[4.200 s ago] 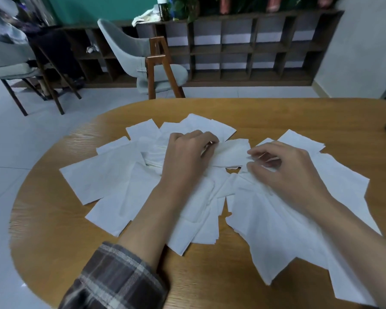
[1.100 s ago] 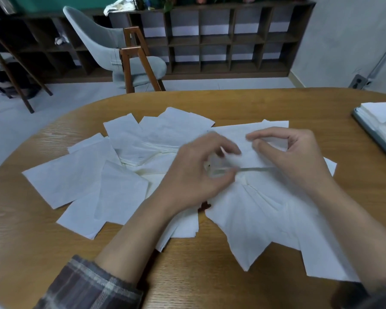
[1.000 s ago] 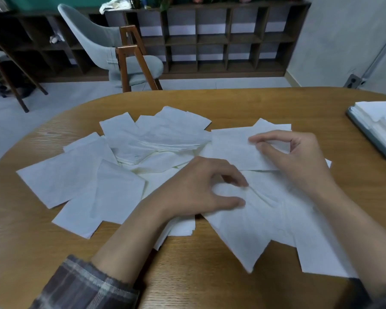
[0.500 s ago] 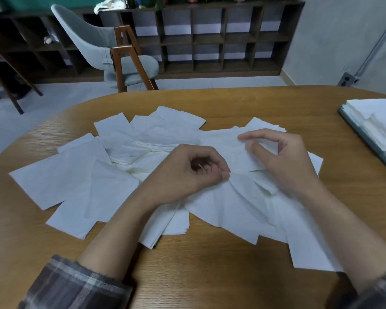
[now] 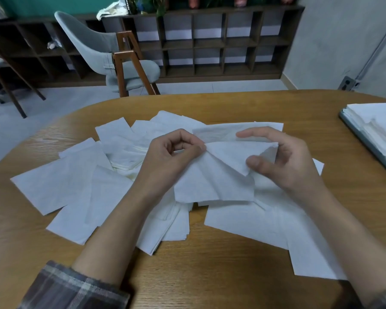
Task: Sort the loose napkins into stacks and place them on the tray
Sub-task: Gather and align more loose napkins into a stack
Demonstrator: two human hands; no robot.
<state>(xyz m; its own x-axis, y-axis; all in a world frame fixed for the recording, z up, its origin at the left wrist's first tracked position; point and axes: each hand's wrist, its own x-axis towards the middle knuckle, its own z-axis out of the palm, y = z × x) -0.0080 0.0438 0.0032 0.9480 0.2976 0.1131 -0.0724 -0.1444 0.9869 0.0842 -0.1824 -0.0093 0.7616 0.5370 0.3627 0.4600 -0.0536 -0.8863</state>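
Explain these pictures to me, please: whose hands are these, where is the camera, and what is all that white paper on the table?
There is no machine here. These are a person's two bare hands, filmed by one wide-angle camera worn on the head, looking forward and down. That is why the arms come in from the bottom of the picture. The left hand pinches one corner of a lifted napkin. The right hand holds its other end between thumb and fingers, so its upper part is raised off the pile. Around and under it, loose napkins lie spread and overlapping on the wooden table. At the right edge sits a tray with stacked napkins already on it. Behind the table stand a grey chair and a dark shelf unit.
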